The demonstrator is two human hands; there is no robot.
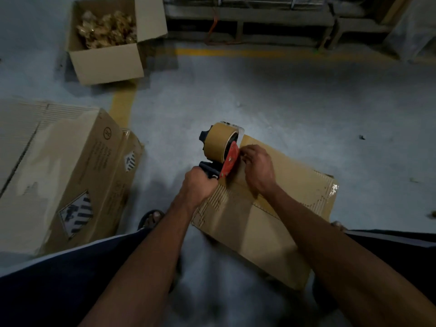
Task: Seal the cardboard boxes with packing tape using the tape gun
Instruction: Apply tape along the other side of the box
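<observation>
Underfoot, grey concrete floor carries yellow lines. Left hand grips the tape gun; right hand pinches tape on the box. An open carton stands beyond.

Red-framed tape gun, tan tape roll, brown cardboard box, grey floor with yellow line, seemingly golden box contents

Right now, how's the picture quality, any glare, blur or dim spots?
Head view: dim overall, wide-angle bending at the edges; glare on the tape at the cardboard box corner; floor near the bottom is smeared; hands, left and right, and tape gun are fairly sharp.
</observation>
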